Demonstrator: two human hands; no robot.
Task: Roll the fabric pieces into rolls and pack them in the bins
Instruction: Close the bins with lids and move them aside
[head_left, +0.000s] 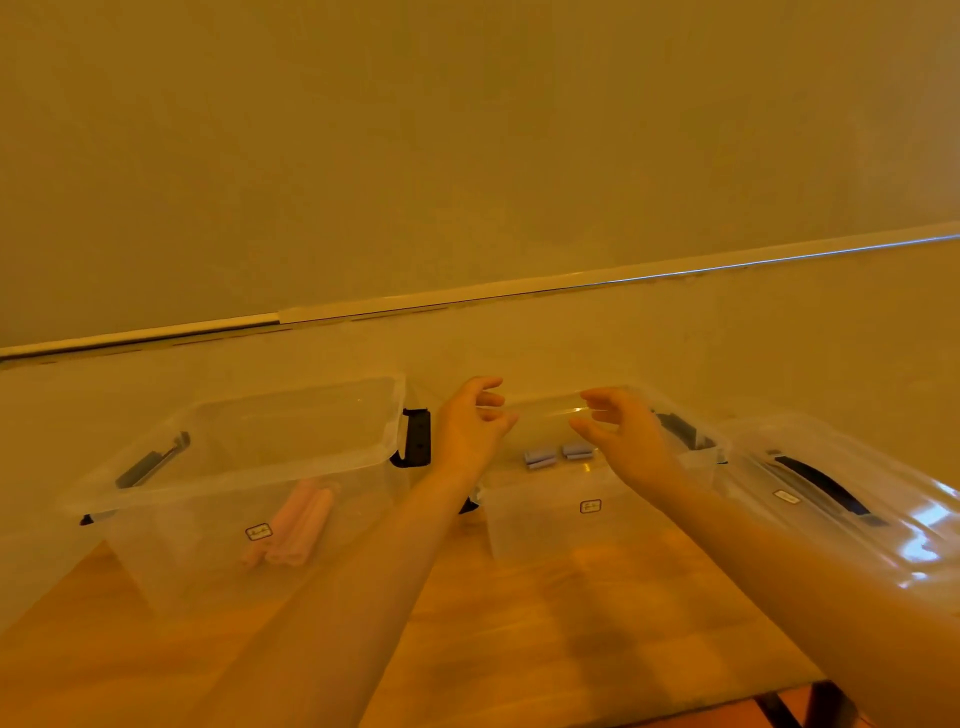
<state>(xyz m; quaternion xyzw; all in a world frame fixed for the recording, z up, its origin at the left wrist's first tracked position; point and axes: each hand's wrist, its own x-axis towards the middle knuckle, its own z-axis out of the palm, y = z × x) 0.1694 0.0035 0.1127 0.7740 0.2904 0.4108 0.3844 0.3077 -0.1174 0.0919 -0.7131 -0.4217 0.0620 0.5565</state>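
Both hands are hovering with fingers loosely curled, holding nothing. The left hand (470, 426) and right hand (626, 436) are facing each other above the clear plastic middle bin (540, 525). Blue-grey fabric rolls (558, 455) are lying inside it, below and between the hands. Pink fabric rolls (298, 522) are lying in the clear plastic bin (156, 499) left of the left hand.

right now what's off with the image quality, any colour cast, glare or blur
Head view: a strong yellow-orange cast tints everything; bright glare patches sit on the clear lid at right; both forearms and the wooden table look soft and smeared; the wall rail bows from wide-angle distortion; bin labels are unreadable.
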